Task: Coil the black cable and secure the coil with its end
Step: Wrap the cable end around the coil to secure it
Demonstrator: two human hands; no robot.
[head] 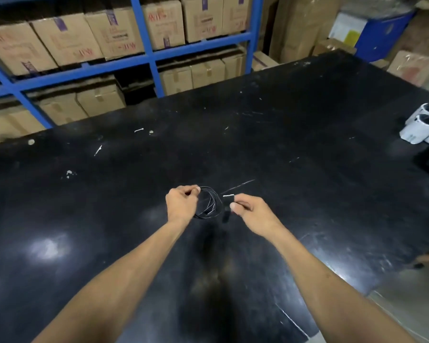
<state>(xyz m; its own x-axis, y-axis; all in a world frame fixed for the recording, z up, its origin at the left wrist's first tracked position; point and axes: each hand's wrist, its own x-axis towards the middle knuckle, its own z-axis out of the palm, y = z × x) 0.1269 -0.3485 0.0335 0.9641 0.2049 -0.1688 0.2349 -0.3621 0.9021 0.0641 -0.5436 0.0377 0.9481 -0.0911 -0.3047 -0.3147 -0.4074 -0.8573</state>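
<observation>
Black, thin, glossy cable [207, 203] hangs in a small round coil of several loops between the two hands, lifted a little above the table rather than lying on it, as far as I can tell. The left hand [182, 204] is closed in a pinch on the coil's upper left edge, thumb and forefinger meeting on the strands. The right hand [250, 208], just beside the coil on its other side, is also closed, gripping the cable's end, a dark blocky plug-like piece [226, 206] with a pale glint on top; its exact form is too blurred to make out.

Judging from this, the winding looks done: no loose length trails across the surface that I can see. What remains is the securing, passing that end around or through the loops and snugging it down. No wrap across the bundle is visible yet.

Beneath and all around the hands spreads the scuffed, shiny black tabletop [295, 144]. Well off to the right of the right hand sit white cylindrical objects [424, 125]. Far beyond both hands, blue metal shelving [144, 33] carries brown cardboard boxes [67, 43].
</observation>
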